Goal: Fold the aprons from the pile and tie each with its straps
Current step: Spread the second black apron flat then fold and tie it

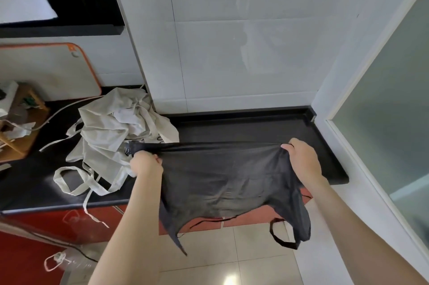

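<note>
Far left: wooden rack [16, 122] on the desk [243, 126], holding bits too small to tell. Behind it a white cutting board [46, 73] w/ orange rim leans on the wall. Below: red cabinet front [27, 252], clear plastic bottle [74, 261] on the floor beside it.

Left-centre: pile of beige aprons [109, 126], crumpled, on the black desk at the wall corner. Its straps [57, 179] trail toward the front edge; one hangs over it, in front of the cabinet.

Centre: left grip [146, 164] clenched on the top edge of a black apron [227, 180], fingers curled round the cloth, just beside the pile. A bunched end of black cloth sticks out left past this grip & overlaps the beige pile.

Black apron pulled taut along its top betw. both grips, above the desk's front part. The rest hangs past the front edge, over cabinet & floor tiles [255, 254]. Black strap loop [284, 243] dangles at lower right.

Right: right grip [301, 159] grasping the other top corner, fingers folded over the cloth. Both forearms bare.

Far right: frosted glass door [383, 122] in white frame, at the desk's end.
</note>
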The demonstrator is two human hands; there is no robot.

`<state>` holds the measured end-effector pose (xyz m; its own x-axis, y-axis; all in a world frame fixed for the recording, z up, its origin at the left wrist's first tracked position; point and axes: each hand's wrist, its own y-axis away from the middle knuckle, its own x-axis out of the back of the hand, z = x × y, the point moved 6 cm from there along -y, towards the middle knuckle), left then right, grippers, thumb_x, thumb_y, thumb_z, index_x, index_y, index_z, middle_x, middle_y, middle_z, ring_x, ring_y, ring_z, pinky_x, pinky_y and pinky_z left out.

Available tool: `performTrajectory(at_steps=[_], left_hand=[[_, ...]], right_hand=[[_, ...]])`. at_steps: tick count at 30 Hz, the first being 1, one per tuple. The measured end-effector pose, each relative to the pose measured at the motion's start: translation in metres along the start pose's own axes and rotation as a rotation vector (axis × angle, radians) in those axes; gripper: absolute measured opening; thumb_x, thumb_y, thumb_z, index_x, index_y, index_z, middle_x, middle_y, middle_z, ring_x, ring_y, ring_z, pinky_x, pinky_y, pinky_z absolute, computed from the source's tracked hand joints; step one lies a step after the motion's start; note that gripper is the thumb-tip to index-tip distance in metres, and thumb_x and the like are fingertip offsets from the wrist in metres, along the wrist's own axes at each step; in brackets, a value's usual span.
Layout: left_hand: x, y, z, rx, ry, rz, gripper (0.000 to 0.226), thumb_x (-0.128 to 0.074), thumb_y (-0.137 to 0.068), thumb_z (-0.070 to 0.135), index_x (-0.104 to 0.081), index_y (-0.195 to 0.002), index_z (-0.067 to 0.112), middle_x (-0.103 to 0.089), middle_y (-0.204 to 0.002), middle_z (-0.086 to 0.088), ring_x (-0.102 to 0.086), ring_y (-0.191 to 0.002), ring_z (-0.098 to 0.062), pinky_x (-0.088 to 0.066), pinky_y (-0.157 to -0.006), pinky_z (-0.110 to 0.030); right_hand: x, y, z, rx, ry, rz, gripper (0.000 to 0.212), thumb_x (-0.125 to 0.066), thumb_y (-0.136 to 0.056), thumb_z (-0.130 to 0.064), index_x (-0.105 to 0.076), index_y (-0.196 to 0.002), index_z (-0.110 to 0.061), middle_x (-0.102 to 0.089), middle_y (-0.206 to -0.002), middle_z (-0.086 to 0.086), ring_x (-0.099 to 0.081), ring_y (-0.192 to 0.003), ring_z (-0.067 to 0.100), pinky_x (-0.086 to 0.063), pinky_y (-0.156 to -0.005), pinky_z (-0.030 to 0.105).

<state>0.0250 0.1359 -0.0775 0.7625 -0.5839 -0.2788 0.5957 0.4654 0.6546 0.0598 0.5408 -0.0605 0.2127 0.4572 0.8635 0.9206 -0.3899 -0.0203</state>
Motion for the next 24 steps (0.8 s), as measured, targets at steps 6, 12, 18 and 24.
performTrajectory(at_steps=[6,12,18,24], left_hand=[[-0.004,-0.006,0.017,-0.019,0.112,-0.010,0.042,-0.019,-0.106,0.022,-0.041,-0.140,0.014,-0.058,-0.091,0.002,-0.057,-0.082,-0.012,-0.050,-0.072,-0.021],[-0.010,-0.014,0.041,-0.337,0.015,-0.118,0.024,-0.033,-0.103,0.026,-0.052,-0.116,0.018,-0.059,-0.065,0.000,-0.042,-0.042,-0.010,-0.043,-0.046,-0.020],[-0.023,-0.018,0.052,-0.601,-0.041,-0.146,0.025,-0.032,-0.104,0.021,-0.053,-0.091,0.027,-0.065,-0.082,-0.001,-0.061,-0.068,-0.011,-0.053,-0.069,-0.025],[-0.049,-0.055,0.036,-0.526,-0.136,-0.109,0.029,-0.032,-0.104,0.022,-0.056,-0.093,0.034,-0.063,-0.092,0.004,-0.061,-0.086,-0.014,-0.051,-0.081,-0.025]], right_hand=[[0.008,-0.016,-0.014,-0.005,-0.080,0.067,0.018,-0.045,-0.100,-0.011,-0.057,-0.091,-0.002,-0.054,-0.091,0.011,-0.056,-0.078,0.035,-0.037,-0.064,0.034],[0.030,-0.028,-0.036,-0.124,-0.633,0.250,0.014,-0.043,-0.098,-0.003,-0.055,-0.097,-0.010,-0.063,-0.109,0.009,-0.066,-0.069,0.030,-0.056,-0.077,0.044],[0.049,-0.059,-0.054,0.065,-0.560,0.430,0.015,-0.044,-0.101,-0.018,-0.055,-0.095,-0.011,-0.062,-0.088,0.010,-0.065,-0.079,0.024,-0.053,-0.083,0.045],[0.024,-0.124,-0.057,0.096,-0.466,0.359,0.023,-0.042,-0.102,-0.021,-0.057,-0.101,-0.004,-0.065,-0.095,0.013,-0.063,-0.087,0.024,-0.046,-0.078,0.033]])
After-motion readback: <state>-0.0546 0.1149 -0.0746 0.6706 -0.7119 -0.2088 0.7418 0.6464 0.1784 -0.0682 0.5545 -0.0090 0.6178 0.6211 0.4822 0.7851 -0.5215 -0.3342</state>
